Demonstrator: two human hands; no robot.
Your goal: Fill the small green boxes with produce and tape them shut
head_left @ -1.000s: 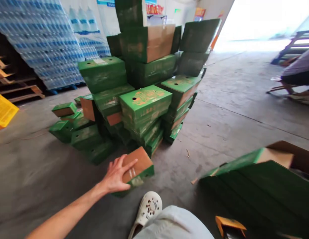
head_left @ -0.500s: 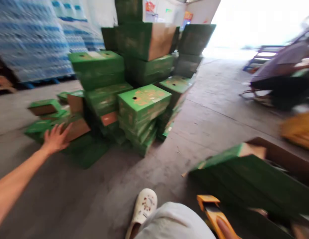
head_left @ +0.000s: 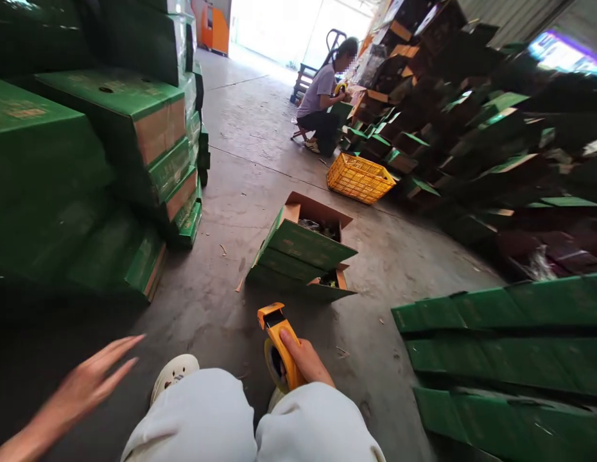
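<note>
My right hand [head_left: 305,362] is closed round a yellow tape dispenser [head_left: 284,346] with a roll of clear tape in it, held above my right knee. Off to the left, my left hand [head_left: 94,378] hangs over the floor with its fingers stretched out and nothing in them. In front of the dispenser stands an open green carton [head_left: 303,247], its flaps raised and some contents showing inside that I cannot make out. A second open carton [head_left: 333,280] sits right against it on the near side.
Stacked green cartons [head_left: 106,102] rise at the left. Rows of green cartons [head_left: 510,340] stand at the near right. A yellow plastic crate [head_left: 360,178] lies beyond the open cartons, near a seated person [head_left: 322,96]. A large heap of cartons [head_left: 462,128] fills the back right.
My view has swung to the right. My left hand has come away from the cartons at the left and back toward my knees. The tape dispenser stays in my right hand.
</note>
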